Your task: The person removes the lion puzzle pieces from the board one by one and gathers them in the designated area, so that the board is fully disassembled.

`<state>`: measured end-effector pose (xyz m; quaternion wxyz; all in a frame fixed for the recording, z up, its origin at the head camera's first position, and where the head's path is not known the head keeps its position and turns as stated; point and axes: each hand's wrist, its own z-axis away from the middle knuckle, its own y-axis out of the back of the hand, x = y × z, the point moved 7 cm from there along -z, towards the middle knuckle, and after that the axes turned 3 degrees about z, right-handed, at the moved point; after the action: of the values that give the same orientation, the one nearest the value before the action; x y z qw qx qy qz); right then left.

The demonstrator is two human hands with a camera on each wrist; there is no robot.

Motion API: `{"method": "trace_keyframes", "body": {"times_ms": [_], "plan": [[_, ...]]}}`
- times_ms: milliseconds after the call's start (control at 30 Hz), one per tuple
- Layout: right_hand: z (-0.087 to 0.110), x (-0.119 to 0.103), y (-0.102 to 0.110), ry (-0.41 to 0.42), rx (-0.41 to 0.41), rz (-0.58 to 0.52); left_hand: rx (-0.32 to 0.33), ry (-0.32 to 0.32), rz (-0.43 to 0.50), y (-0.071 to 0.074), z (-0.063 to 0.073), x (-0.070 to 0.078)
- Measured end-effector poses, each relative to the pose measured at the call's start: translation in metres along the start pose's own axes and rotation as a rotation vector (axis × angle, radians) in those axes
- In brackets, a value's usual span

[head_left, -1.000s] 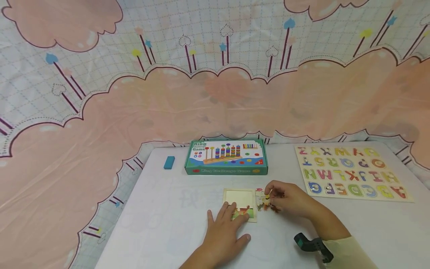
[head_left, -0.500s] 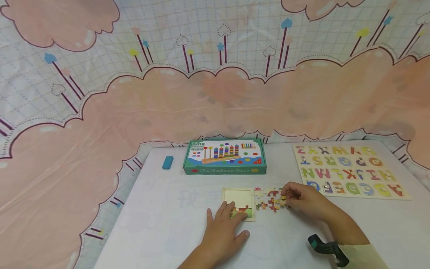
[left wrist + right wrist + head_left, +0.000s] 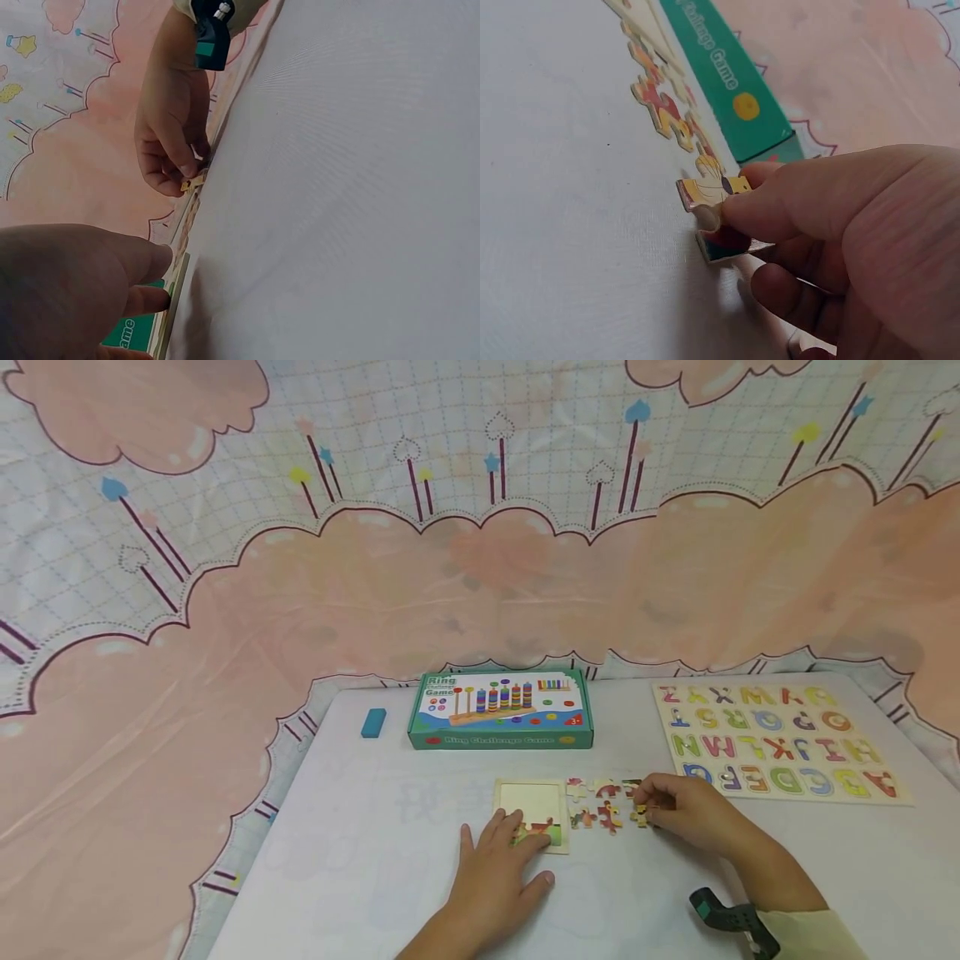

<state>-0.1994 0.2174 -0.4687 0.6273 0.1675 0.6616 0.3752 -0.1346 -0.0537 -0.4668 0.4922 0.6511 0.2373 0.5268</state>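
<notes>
My left hand (image 3: 498, 872) lies over the lower part of a small wooden puzzle tray (image 3: 531, 797), fingers spread across its frame. Red and green printed pieces fill the tray's lower strip near those fingers; its upper part is bare pale wood. Right of the tray, several loose jigsaw pieces (image 3: 609, 817) lie in two rough rows. At their right end my right hand (image 3: 686, 810) pinches a jigsaw piece (image 3: 699, 192) between thumb and fingers. In the right wrist view this piece shows yellow with whisker lines, plus red and dark blue, tilted close over the table.
Behind the tray stands a green Ring Challenge Game box (image 3: 500, 741), with a blue block (image 3: 373, 723) to its left. An alphabet board (image 3: 783, 739) lies at the right, close behind my right hand. A printed cloth (image 3: 480, 593) hangs behind the white table.
My right hand has moved right, off the loose pieces beside the tray, uncovering them. It now pinches a piece at their right end. My left hand has stayed on the tray.
</notes>
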Motion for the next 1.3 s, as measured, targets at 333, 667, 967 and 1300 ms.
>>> {"method": "trace_keyframes", "body": {"times_ms": [333,667,967,1300], "plan": [[-0.001,-0.001,-0.003,0.032,0.051,0.065,0.006,-0.005,0.007,-0.001,0.001,-0.002],[-0.001,0.001,-0.004,0.018,0.051,0.088,0.010,-0.019,0.027,0.001,0.004,-0.003],[-0.005,-0.008,0.004,-0.018,0.084,-0.016,0.005,-0.023,0.021,-0.001,0.003,-0.004],[-0.013,-0.027,-0.003,-0.015,0.039,-0.080,-0.012,-0.027,-0.008,0.000,0.003,0.000]]}}
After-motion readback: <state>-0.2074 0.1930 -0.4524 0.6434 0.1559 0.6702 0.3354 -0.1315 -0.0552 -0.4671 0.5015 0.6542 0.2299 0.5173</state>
